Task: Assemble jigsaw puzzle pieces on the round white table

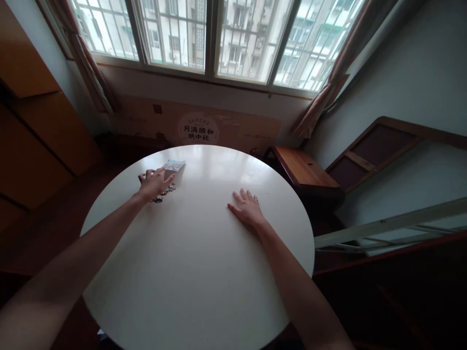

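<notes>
My left hand [153, 183] reaches to the far left of a round white table [204, 262]. Its fingers are spread over a small heap of dark puzzle-like pieces [165, 192], and the fingertips touch a small printed card [173, 165] lying just beyond. My right hand [247, 208] lies flat, palm down, on the bare tabletop right of centre, fingers stretched out and holding nothing.
A low wooden stool [304, 171] stands off the table's right rim. A flat cardboard sheet with printed characters [199, 129] leans under the barred window [215, 36]. Wooden cabinets [36, 126] line the left wall; framed boards [383, 155] lean on the right.
</notes>
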A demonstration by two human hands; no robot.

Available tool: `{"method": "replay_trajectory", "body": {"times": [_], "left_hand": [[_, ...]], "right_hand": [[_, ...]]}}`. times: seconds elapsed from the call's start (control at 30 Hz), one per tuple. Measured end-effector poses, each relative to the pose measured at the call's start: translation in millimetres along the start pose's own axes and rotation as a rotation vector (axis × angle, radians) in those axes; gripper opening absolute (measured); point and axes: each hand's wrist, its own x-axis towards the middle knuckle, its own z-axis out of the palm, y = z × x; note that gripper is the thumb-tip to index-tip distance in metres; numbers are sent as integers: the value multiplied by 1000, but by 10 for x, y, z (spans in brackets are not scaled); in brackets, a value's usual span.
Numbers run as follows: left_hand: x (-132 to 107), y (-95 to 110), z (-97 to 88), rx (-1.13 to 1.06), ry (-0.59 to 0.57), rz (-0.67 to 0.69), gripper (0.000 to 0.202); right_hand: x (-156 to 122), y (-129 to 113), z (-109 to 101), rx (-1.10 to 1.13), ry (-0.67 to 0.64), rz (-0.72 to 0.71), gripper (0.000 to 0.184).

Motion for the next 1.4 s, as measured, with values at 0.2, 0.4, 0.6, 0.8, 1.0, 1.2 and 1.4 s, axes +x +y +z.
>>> {"method": "replay_trajectory", "body": {"times": [0.2, 0.4, 0.6, 0.8, 1.0, 1.2, 1.4], "left_hand": [[104, -34, 44, 49, -84, 17, 65], [-186, -117, -180, 78, -26, 48, 63], [-472, -385, -135, 58, -135, -1, 86], [-385, -566, 23, -11, -164, 156, 88], [-210, -557, 118, -41, -188, 306, 79], [-186, -442, 115, -56, -228, 372, 74], [-191, -262, 120, -45, -268, 437, 71]], "right_hand": [[-7, -5, -11, -4, -9, 1, 71], [-2, 3, -6, -16, -16, 1, 71], [8, 13, 7, 3, -2, -12, 70], [0, 10, 1, 1, -1, -5, 70], [-5, 4, -6, 3, -2, -4, 70], [3, 11, 17, 13, 11, -15, 70], [8, 13, 20, 17, 2, -13, 70]]}}
